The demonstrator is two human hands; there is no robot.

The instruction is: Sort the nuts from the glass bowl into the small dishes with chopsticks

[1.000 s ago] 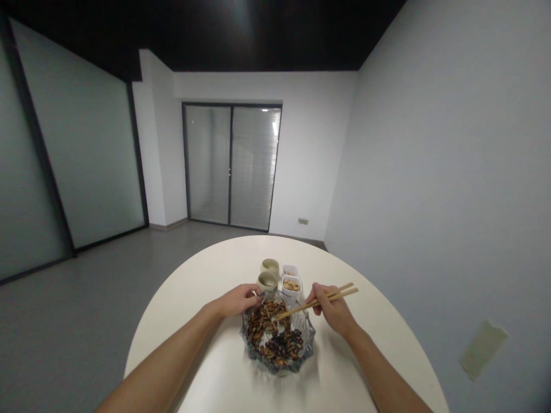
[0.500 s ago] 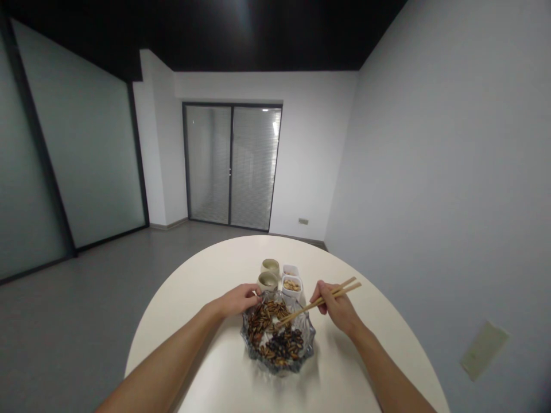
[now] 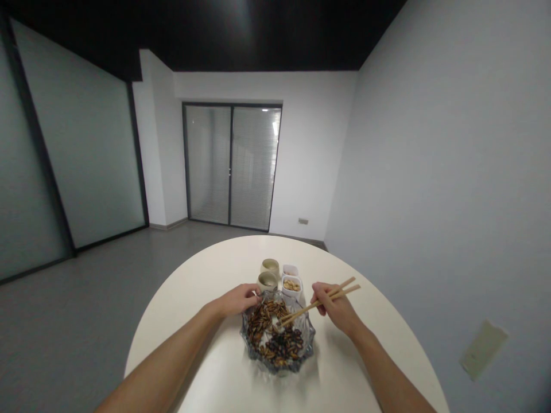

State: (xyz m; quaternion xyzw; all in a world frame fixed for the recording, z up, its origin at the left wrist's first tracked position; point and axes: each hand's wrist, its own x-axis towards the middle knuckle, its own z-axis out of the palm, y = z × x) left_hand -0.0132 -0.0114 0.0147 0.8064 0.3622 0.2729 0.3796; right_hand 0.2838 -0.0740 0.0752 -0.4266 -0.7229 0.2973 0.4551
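Note:
A cut-glass bowl [image 3: 306,343] full of brown and black seeds [image 3: 275,338] stands on the round white table [image 3: 206,287] in front of me. My left hand [image 3: 238,299] rests curled on the bowl's far left rim and grips it. My right hand [image 3: 333,307] is closed on a pair of wooden chopsticks [image 3: 318,303]. Their tips reach down into the seeds near the bowl's middle.
Just beyond the bowl stand two beige round cups [image 3: 270,267] and two small white square dishes [image 3: 291,283], the nearer one holding light nuts. A grey wall runs close along the right. Glass doors and grey floor lie beyond the table.
My right hand has shifted slightly, and the chopstick tips have dipped lower and a little right into the seeds. The left hand and bowl have stayed put.

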